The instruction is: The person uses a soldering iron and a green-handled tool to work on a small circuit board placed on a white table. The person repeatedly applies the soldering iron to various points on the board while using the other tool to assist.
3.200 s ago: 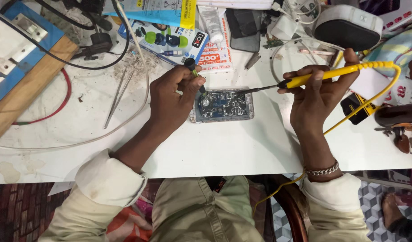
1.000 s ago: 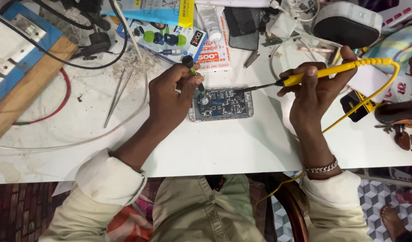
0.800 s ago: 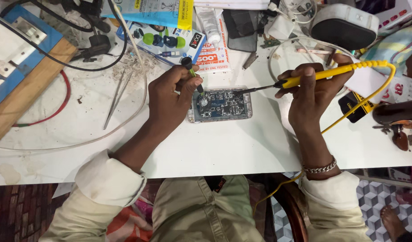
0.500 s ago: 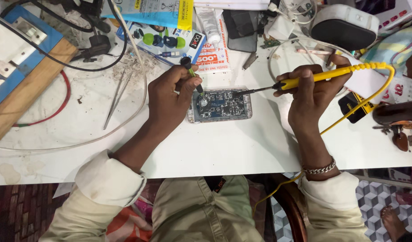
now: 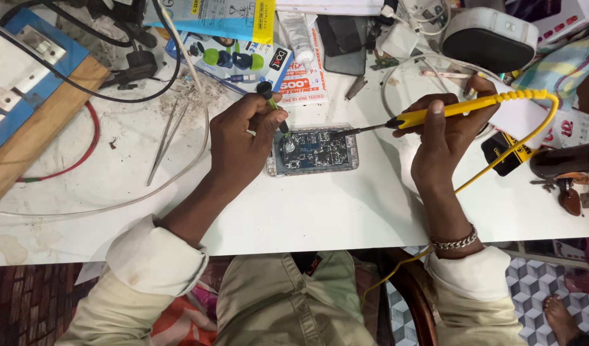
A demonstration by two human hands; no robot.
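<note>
An opened phone with its circuit board point(image 5: 315, 151) exposed lies on the white table point(image 5: 320, 211) in front of me. My left hand point(image 5: 240, 138) grips a small green-handled screwdriver point(image 5: 273, 106), tip down at the board's left end. My right hand point(image 5: 445, 131) holds a yellow soldering iron point(image 5: 464, 107) by its handle. The iron's dark tip reaches leftward and rests over the board's upper right part. A yellow cord runs from the iron around my right wrist and down off the table.
Metal tweezers point(image 5: 165, 140) lie left of my left hand. A wood-and-blue switch board point(image 5: 25, 96) with black and red cables sits at far left. Product packs point(image 5: 240, 61), a tube and a dark phone lie behind. A white-and-black box point(image 5: 490, 38) stands at back right.
Both hands stay over the board. The soldering iron's tip has shifted slightly along the board's top edge; the screwdriver remains at the left end.
</note>
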